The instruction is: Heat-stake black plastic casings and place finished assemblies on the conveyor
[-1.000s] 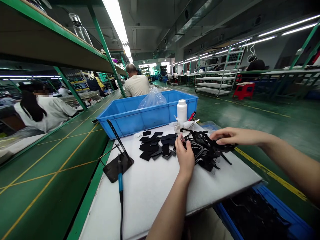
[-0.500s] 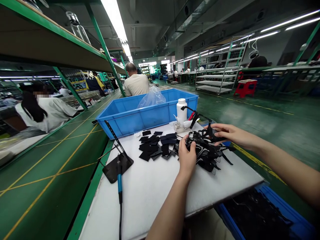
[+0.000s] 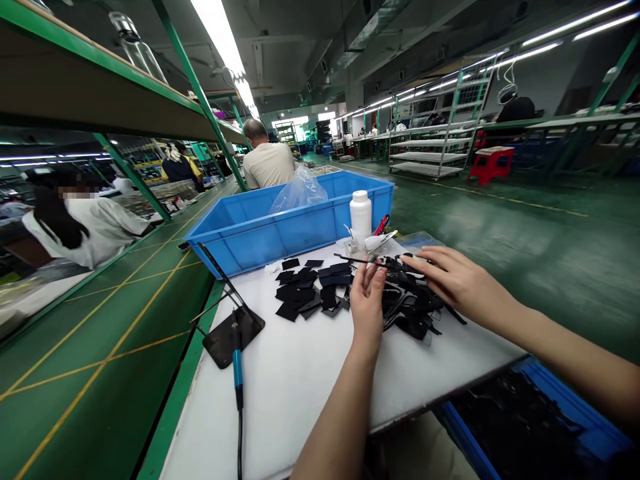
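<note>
My left hand (image 3: 367, 300) pinches a thin black part (image 3: 353, 259) above the left side of a pile of tangled black parts (image 3: 410, 307). Over the right side of that pile is my right hand (image 3: 457, 280), its fingers stretched out toward the left; its fingertips are near the held part, and whether they touch it is unclear. Flat black pieces (image 3: 300, 293) lie in a loose heap to the left of the pile, on the white tabletop (image 3: 300, 373).
A blue bin (image 3: 280, 233) with a plastic bag stands behind, beside a white bottle (image 3: 361, 213). A blue-handled soldering iron (image 3: 237, 367) rests on its stand (image 3: 215, 343) at left. Lower right, another blue bin (image 3: 465, 433) holds black parts. People sit farther off.
A black part that stood raised by my right hand is now low and level, in my left hand's fingers. My right hand has opened out. The view has shifted slightly.
</note>
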Motion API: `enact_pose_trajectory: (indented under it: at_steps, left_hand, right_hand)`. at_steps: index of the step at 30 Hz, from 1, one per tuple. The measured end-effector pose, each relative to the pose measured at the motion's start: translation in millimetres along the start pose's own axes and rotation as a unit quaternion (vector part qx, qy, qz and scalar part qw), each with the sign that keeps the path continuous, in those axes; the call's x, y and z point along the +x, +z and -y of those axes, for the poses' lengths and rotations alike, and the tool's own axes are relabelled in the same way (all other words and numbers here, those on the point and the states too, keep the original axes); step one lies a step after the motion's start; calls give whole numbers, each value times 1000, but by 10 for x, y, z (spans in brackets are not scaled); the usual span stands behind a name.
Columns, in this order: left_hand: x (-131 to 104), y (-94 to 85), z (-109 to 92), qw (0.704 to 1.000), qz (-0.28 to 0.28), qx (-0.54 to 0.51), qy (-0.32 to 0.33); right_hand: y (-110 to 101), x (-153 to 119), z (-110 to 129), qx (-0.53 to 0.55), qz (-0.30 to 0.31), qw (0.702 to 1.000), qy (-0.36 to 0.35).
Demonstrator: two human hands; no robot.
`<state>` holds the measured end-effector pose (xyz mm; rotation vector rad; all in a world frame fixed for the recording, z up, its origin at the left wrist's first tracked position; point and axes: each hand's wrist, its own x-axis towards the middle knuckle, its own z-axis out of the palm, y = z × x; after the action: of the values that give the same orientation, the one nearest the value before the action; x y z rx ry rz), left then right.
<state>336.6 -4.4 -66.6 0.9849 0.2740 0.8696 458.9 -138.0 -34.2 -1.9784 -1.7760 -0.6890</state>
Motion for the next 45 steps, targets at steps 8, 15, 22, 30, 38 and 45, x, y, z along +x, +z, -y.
enact_pose_trajectory:
  at_steps: [8,15,22,30,38,45]
  left_hand:
    - [-38,40,-78,999,7,-2,-40]
    - [-38,60,-104,996,8,-46,-75]
    - [-38,72,-114,996,4,-66,-65]
    - [4,33,-108,993,-41,-94,-58]
    - [38,21,-113,990,-63,-107,-69]
    - [55,-1,-112,986,-77,-127,-80]
  right_hand:
    - [15,-42,-82,-45,-31,998,-10]
    - [-68,-39,-112,-41,-81,996,-2]
    - [-100,-42,-93,-39,-132,990,-17]
    - [-84,-59,38,116,-146,982,-2]
    - [-107,-83,87,345,-32,921,176]
    - [-170,-48,110,433,-19,879,197]
